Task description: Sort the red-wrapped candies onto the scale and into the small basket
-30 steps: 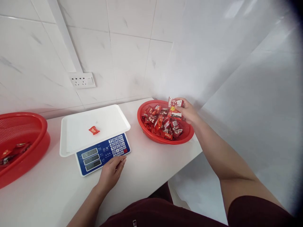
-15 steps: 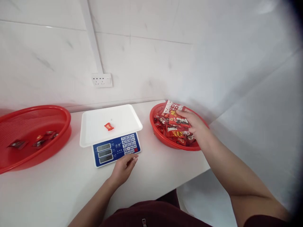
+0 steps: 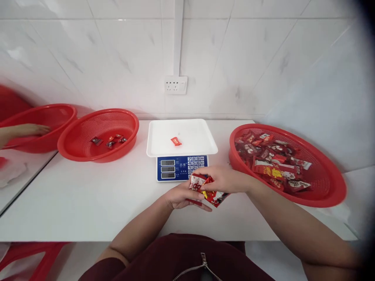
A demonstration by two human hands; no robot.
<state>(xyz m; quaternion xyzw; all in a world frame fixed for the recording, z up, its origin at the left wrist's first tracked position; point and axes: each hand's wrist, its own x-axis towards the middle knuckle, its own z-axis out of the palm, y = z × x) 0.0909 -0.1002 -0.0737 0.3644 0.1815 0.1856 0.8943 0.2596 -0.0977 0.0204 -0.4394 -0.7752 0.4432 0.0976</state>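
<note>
My right hand (image 3: 225, 178) and my left hand (image 3: 181, 196) meet just in front of the blue-and-white scale (image 3: 181, 166). Both are closed on a small bunch of red and white candy packets (image 3: 206, 190) held between them. A single red candy (image 3: 175, 141) lies on the scale's white tray (image 3: 164, 140). To the right stands a red basket (image 3: 328, 187) with several wrapped candies (image 3: 269, 160) in it. To the left, another red basket (image 3: 88, 148) holds several candies (image 3: 108, 140).
A third red basket (image 3: 55, 117) stands at far left with another person's hand (image 3: 27, 129) in it. A wall socket (image 3: 175, 85) is above the scale. The white counter (image 3: 88, 195) ends at its front edge near my lap.
My right hand lifted packets out of the right basket and brought them left to the front of the scale. My left hand moved to meet it. The camera swung to the left.
</note>
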